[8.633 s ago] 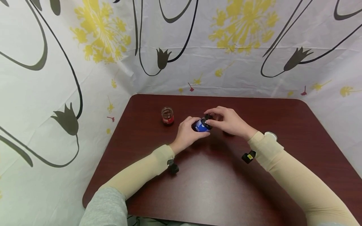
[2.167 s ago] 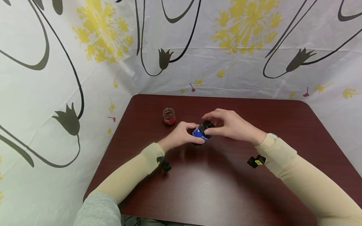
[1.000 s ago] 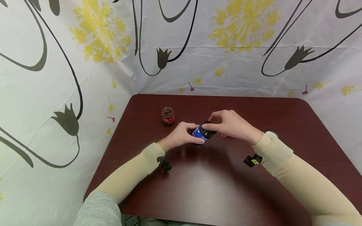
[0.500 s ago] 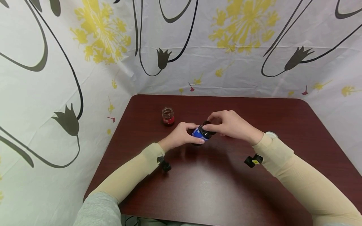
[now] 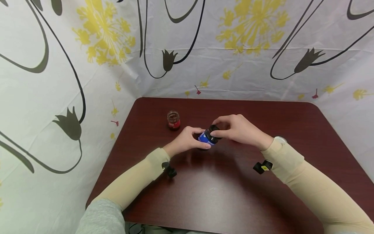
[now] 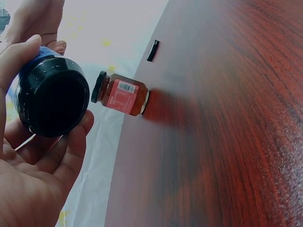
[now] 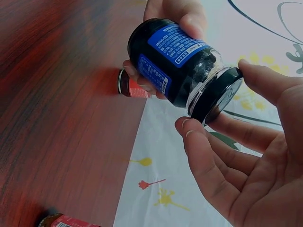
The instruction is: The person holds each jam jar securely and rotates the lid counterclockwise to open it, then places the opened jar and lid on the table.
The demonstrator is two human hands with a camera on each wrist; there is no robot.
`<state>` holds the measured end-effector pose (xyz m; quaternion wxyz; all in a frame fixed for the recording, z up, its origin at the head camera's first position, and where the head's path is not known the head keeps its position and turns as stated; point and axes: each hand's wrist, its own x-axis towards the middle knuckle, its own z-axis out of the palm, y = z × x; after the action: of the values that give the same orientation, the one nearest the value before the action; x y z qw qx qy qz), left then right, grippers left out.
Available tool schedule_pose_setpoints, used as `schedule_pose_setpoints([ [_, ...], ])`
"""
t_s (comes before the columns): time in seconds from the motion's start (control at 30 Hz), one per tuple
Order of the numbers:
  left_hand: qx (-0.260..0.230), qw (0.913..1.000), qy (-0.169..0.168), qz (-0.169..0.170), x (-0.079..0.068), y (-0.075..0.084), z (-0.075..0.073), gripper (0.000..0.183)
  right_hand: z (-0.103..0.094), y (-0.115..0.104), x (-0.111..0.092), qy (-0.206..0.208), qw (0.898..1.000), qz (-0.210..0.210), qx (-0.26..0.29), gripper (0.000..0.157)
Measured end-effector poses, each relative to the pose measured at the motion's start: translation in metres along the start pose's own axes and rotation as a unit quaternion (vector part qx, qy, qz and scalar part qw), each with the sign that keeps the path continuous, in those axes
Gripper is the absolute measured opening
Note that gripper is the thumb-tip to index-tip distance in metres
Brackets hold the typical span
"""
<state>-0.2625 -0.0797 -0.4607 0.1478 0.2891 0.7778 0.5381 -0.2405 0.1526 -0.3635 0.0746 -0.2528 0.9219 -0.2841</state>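
Observation:
My left hand (image 5: pixel 188 140) grips a dark glass jar (image 7: pixel 165 59) with a blue label, tilted and held above the table. In the right wrist view its black lid (image 7: pixel 215 97) sits on the jar's mouth. The fingertips and thumb of my right hand (image 5: pixel 238 129) pinch the lid's rim. The left wrist view shows the jar's dark round base (image 6: pixel 57 97) toward the camera. Past it stands a red-labelled jar (image 6: pixel 124 97) with a black lid; in the head view my right hand hides it.
An open glass jar (image 5: pixel 173 120) with a red label stands at the table's back left. A small black piece, perhaps a lid (image 6: pixel 153 50), lies on the table. The dark red table (image 5: pixel 204 195) meets patterned cloth (image 5: pixel 248 78) at its back and sides.
Since the earliest frame, both hands and the blue-labelled jar have shifted slightly nearer. Over the last second, the right fingers have moved round the lid; the left hand has kept still.

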Motion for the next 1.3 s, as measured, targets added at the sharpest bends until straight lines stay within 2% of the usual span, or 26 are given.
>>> schedule_pose_setpoints([
  [0.23,0.003,1.0,0.005,-0.006,0.0,-0.002,0.001,0.057,-0.001,0.003,0.0,-0.009,1.0,-0.027,0.0,0.038],
  [0.63,0.009,0.9999,0.009,-0.01,-0.002,-0.007,0.001,0.057,-0.002,0.003,-0.003,-0.025,0.997,-0.071,0.005,0.045],
  [0.97,0.018,0.9997,0.008,-0.017,-0.002,-0.01,0.002,0.059,0.0,0.004,-0.002,-0.057,0.992,-0.108,0.017,0.047],
  [1.3,0.01,0.9997,0.013,-0.019,-0.004,-0.007,0.003,0.057,0.001,0.005,-0.002,-0.032,0.987,-0.152,-0.034,0.053],
])
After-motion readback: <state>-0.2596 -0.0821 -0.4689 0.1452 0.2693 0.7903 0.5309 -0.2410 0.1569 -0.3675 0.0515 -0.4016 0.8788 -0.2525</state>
